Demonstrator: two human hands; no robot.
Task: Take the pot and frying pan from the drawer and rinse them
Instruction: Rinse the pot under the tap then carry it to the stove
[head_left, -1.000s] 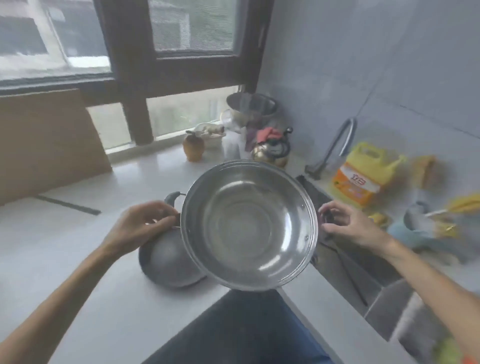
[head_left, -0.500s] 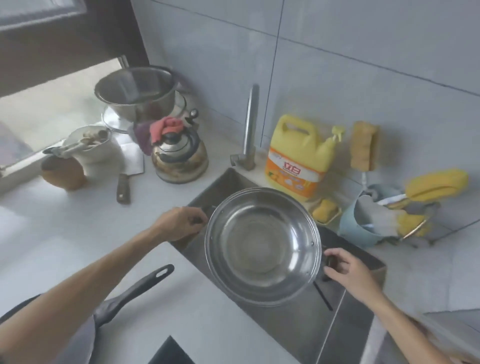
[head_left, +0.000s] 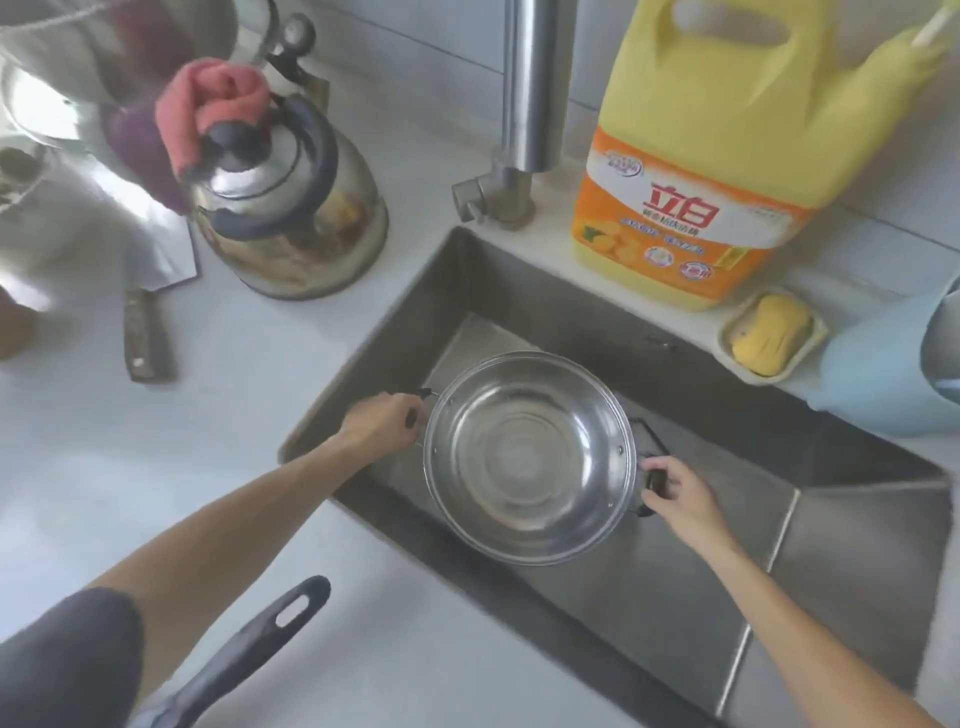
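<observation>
A shiny steel pot (head_left: 530, 457) sits low inside the steel sink (head_left: 519, 280), its empty inside facing up. My left hand (head_left: 382, 426) grips the pot's dark left handle. My right hand (head_left: 675, 488) grips the dark right handle. The frying pan's black handle (head_left: 249, 649) juts across the white counter at the bottom left; the pan itself is mostly cut off by the frame edge.
The tap (head_left: 527, 104) rises behind the sink's back rim. A yellow detergent jug (head_left: 727, 156) and a soap dish (head_left: 771, 335) stand behind the sink at the right. A kettle (head_left: 291, 208) and a cleaver (head_left: 148, 332) occupy the counter at the left.
Both hands carried the pot from above the counter to the right and down into the sink. The view swung from the window to the sink. The frying pan stayed on the counter.
</observation>
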